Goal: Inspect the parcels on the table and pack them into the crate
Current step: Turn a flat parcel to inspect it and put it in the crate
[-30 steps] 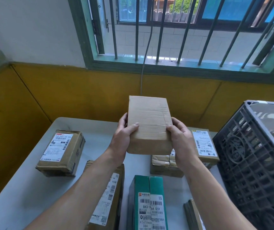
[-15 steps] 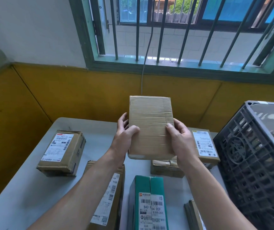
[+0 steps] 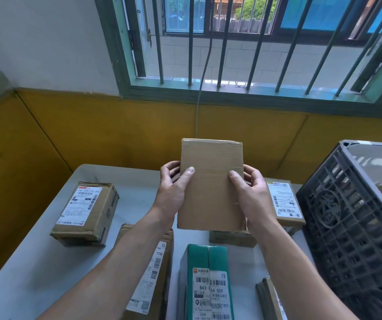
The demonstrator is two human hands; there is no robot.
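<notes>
Left grip (image 3: 174, 188) pinched the plain parcel (image 3: 210, 188) by its left edge, thumb on the face, fingers curled behind; right grip (image 3: 252, 192) mirrored it on the right edge. The parcel was held upright above the surface (image 3: 35, 262), left of the crate (image 3: 351, 215). The cardboard looked stiff and the parcel judged light. Its face was perhaps taped and slick, so the edges suited holding best.

Grey table (image 3: 35, 262): brown parcel (image 3: 86, 211) left, green parcel (image 3: 206, 282) centre, labelled parcel (image 3: 282, 202) right.
</notes>
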